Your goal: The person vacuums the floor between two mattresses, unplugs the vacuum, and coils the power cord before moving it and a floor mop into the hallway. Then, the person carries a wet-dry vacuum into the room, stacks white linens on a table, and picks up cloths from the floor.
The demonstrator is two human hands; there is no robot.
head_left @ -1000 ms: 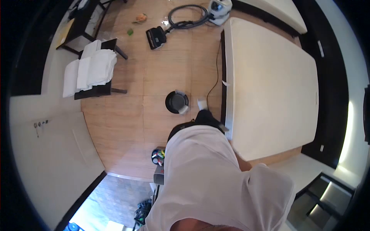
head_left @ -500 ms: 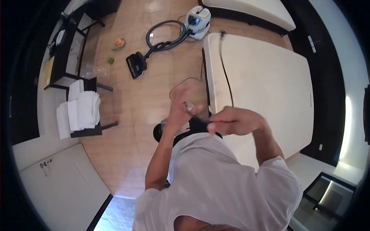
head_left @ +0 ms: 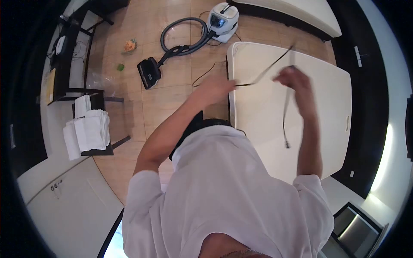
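A dark power cord [head_left: 253, 83] stretches over the white mattress [head_left: 249, 116]. My left hand [head_left: 217, 89], at the mattress's left edge, is closed around the cord, and another length trails from it over the floor. Higher up and to the right, my right hand [head_left: 297, 79] is raised above the mattress, blurred by motion, its fingers closed on the cord. The cord makes a bend above that hand, and its free end hangs below with a plug [head_left: 287, 145]. The vacuum cleaner [head_left: 223, 22] stands on the floor beyond the mattress corner.
The vacuum's coiled hose [head_left: 165, 43] and floor head [head_left: 149, 73] lie on the tiles. White folded towels [head_left: 92, 131] sit on a dark stand at left. A green item [head_left: 120, 67] and an orange flower-like item [head_left: 130, 45] are on the floor. Another mattress [head_left: 297, 13] is at the back.
My hands, close together near my waist before, have moved apart and forward. The right went up over the mattress with the cord, and the plug end now hangs below it.
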